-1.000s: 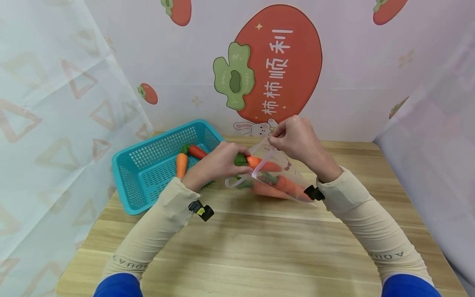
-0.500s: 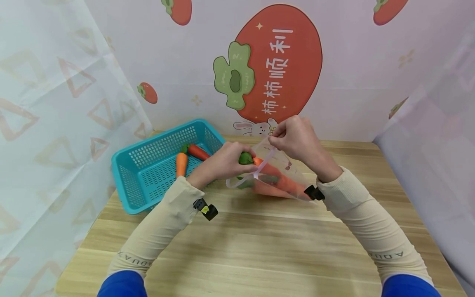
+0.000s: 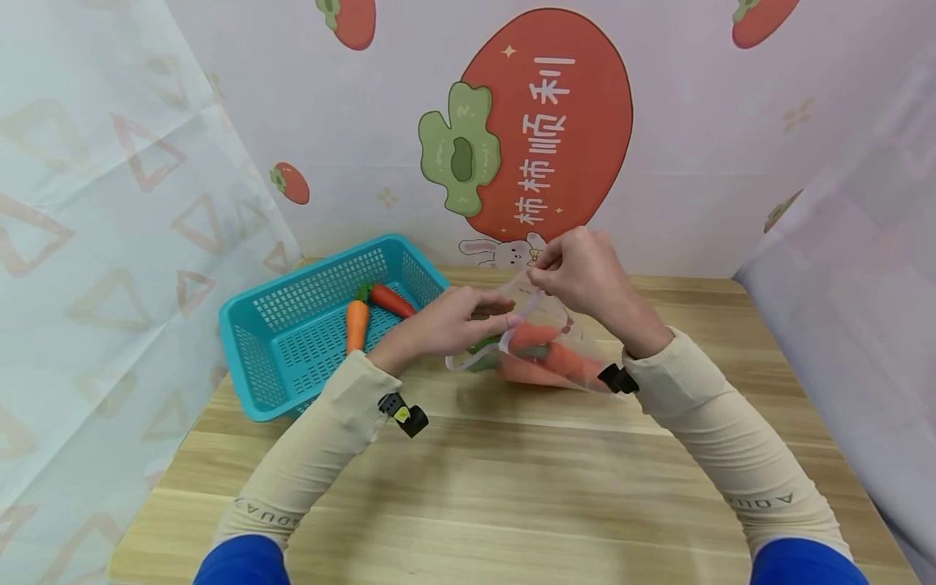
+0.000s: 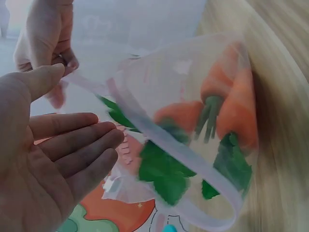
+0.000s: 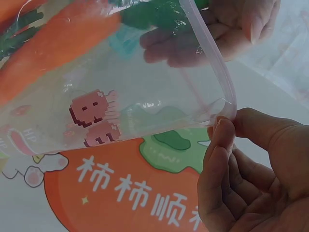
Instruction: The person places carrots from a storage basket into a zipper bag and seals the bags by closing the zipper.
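The right hand (image 3: pixel 585 268) pinches the rim of a clear bag (image 5: pixel 212 48) between thumb and fingers, holding that corner raised above the table (image 3: pixel 512 487). The left hand (image 3: pixel 457 321) is wide, its fingers extended and palm exposed, and it grips nothing; it is positioned at the mouth of the bag, and whether the fingertips touch the rim cannot be told. The bag is located on the table in front of the person, to the right of the basket (image 3: pixel 292 283), its lower part resting on the wood and its mouth facing the left hand. Inside are at least three carrots (image 4: pixel 236 106), seen through the film, with green leaves directed toward the opening. The bag has a pale band along its rim and pink pixel figures on its side. The blue basket, perforated, holds an orange carrot (image 3: pixel 357 325) and a red carrot (image 3: pixel 391 301), their green tops close together. Both forearms are covered by beige sleeves (image 3: pixel 329 422), with a black device at each wrist. Behind the table is a pale backdrop (image 3: pixel 695 122) bearing a large persimmon print (image 3: pixel 585 106) with white characters.
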The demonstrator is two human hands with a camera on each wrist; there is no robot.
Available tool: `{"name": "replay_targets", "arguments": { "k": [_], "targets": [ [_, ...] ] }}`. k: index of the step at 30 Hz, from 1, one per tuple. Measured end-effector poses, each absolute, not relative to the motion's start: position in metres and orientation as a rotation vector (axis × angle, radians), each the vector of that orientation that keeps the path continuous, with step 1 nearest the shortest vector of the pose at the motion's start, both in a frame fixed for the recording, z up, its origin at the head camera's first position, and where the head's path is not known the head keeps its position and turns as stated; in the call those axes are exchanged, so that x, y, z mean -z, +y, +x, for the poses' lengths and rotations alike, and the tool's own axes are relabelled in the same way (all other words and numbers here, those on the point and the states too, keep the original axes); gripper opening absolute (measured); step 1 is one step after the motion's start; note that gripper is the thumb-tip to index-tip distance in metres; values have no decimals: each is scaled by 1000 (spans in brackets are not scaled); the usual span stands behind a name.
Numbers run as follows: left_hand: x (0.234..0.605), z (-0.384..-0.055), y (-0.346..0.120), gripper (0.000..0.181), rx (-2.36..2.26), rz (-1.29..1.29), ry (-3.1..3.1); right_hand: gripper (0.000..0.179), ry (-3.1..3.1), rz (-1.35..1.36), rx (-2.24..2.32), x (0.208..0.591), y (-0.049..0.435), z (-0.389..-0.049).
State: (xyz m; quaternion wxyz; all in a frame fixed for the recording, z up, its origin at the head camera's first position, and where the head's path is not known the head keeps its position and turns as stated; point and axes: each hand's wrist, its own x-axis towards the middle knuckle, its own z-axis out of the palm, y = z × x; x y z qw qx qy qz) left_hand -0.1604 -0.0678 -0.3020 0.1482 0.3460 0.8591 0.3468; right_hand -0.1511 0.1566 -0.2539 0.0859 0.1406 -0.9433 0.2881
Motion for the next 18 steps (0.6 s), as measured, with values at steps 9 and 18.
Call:
{"name": "replay_targets", "arguments": {
  "k": [9, 18],
  "targets": [
    [294, -162, -85, 49, -1041, 983, 2525, 16, -2815, 408, -865, 253, 157, -150],
    [278, -163, -117, 44, -995, 870, 2615, 18, -2829, 412, -880, 253, 159, -149]
  ]
}}
